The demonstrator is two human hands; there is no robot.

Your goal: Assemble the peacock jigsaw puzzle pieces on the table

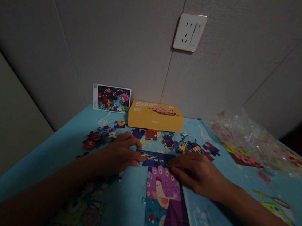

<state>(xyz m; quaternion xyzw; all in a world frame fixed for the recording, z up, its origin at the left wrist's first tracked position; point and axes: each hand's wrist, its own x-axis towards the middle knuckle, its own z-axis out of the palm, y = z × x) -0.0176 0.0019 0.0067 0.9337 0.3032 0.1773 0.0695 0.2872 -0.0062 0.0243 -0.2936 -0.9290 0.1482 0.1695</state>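
Observation:
A partly joined jigsaw puzzle [161,196] lies on the table, showing a pink peacock on a dark blue and purple ground. Along its top runs a dark blue puzzle strip [155,158] with yellow marks. My left hand [124,154] grips the strip's left end, its fingers bent round the edge. At the right end, my right hand [200,172] has fingers and thumb closed on the strip near the peacock's tail; the fingertips partly hide that corner. Loose puzzle pieces [171,142] lie just beyond both hands, and more loose pieces [92,141] are heaped left of my left hand.
A yellow puzzle box [156,117] stands at the back against the wall. Beside it leans a picture card [112,99]. Clear plastic bags [252,138] lie at the right over other puzzle sheets. The blue cartoon tablecloth [125,205] covers the table; a wall socket [190,32] is above.

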